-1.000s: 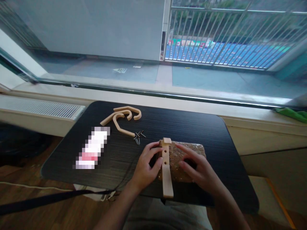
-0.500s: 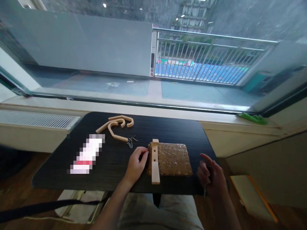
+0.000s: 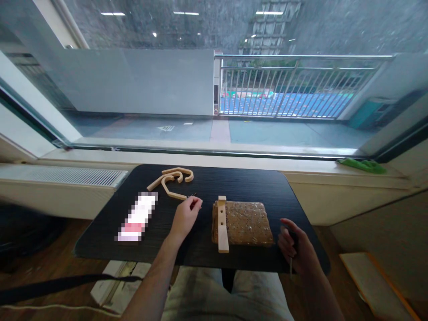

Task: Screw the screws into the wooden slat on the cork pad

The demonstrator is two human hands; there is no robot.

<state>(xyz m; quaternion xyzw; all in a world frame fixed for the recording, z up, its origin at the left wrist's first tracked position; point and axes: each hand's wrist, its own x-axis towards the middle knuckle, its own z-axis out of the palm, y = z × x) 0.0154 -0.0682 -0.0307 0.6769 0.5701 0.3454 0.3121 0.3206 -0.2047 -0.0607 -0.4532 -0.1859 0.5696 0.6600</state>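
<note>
A black oblong table (image 3: pixel 240 180) carries a brown, boxy, film-wrapped block (image 3: pixel 249 223); left of it lie curved pale-wood hooks (image 3: pixel 175 195).

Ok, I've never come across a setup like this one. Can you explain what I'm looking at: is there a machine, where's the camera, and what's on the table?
There is no machine: these are a person's own bare hands. Every picture comes from one camera worn on the head, looking forward and down, so the arms rise from the bottom edge.

On the dark table sits a brown block with a wooden strip lying across its left part; two holes show in it. Farther left are curved wooden hooks and a pixelated patch.

The right hand, beside the block, grips something with a thin shaft pointing down. The left hand is near the hooks; whether its fingers hold anything, I can't tell.
</note>
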